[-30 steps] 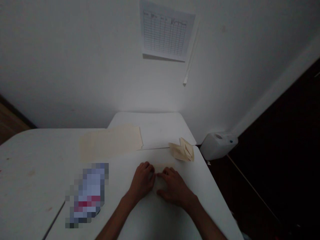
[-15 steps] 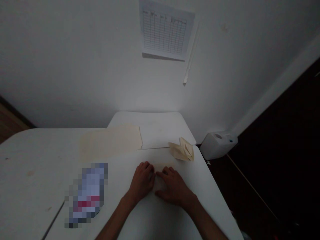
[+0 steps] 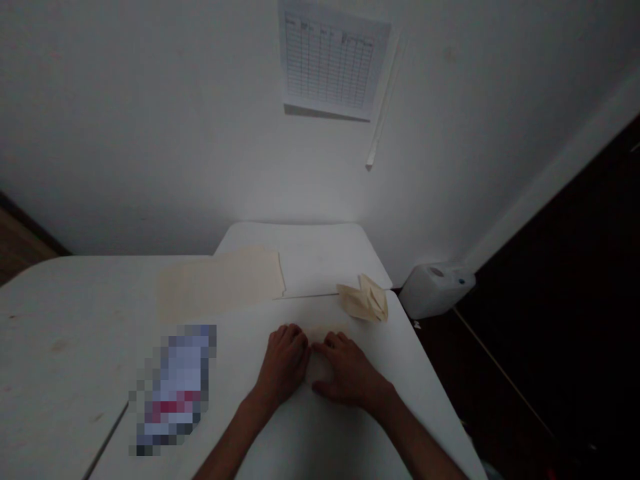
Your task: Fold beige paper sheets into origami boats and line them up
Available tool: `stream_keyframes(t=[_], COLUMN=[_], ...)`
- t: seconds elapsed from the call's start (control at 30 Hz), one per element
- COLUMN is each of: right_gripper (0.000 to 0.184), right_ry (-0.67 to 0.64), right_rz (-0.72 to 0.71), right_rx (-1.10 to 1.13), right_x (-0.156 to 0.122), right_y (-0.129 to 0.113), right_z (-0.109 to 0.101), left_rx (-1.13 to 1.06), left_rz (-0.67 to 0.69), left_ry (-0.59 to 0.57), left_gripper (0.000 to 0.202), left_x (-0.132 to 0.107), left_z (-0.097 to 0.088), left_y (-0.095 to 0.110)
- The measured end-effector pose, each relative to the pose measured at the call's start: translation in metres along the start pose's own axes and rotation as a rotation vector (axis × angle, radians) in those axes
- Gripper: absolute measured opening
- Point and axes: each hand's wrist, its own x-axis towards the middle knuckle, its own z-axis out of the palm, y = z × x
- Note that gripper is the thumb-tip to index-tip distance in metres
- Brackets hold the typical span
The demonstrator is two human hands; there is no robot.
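Pressing cream paper (image 3: pixel 327 331) evenly onto a white table (image 3: pixel 305 440), left hand (image 3: pixel 284 365) and right hand (image 3: pixel 347 373) side by side, fingers bent downward, gripping nothing.

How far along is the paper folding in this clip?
Done: a folded paper shape sits beyond the hands. In hand: the left hand and right hand press on a cream paper piece. Remaining: a flat cream sheet lies unfolded farther along the table.
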Motion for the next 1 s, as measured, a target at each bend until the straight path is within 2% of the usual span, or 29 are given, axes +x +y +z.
stream_keyframes(t=[0.13, 0.27, 0.4, 0.6, 0.8, 1.0], right_gripper=[0.064, 0.068, 0.069, 0.068, 0.065, 0.061], right_ry=[0.016, 0.030, 0.032, 0.050, 0.041, 0.029], right_rz=[0.004, 0.000, 0.007, -0.011, -0.009, -0.001], right_rx=[0.007, 0.015, 0.021, 0.035, 0.028, 0.018], right_x=[0.000, 0.000, 0.000, 0.001, 0.002, 0.002], right_y=[0.002, 0.004, 0.006, 0.009, 0.009, 0.008], right_z=[0.002, 0.006, 0.008, 0.010, 0.010, 0.008], left_rx=[0.006, -0.028, -0.080, -0.066, 0.012, 0.071], left_rz=[0.039, 0.105, 0.154, 0.239, 0.316, 0.349], left_ry=[0.043, -0.048, -0.105, -0.161, -0.079, -0.043], left_gripper=[0.012, 0.018, 0.025, 0.036, 0.041, 0.037], left_x=[-0.021, -0.049, -0.065, -0.072, -0.071, -0.070], left_z=[-0.006, -0.012, -0.018, -0.020, -0.021, -0.023], left_y=[0.003, 0.010, 0.016, 0.018, 0.020, 0.021])
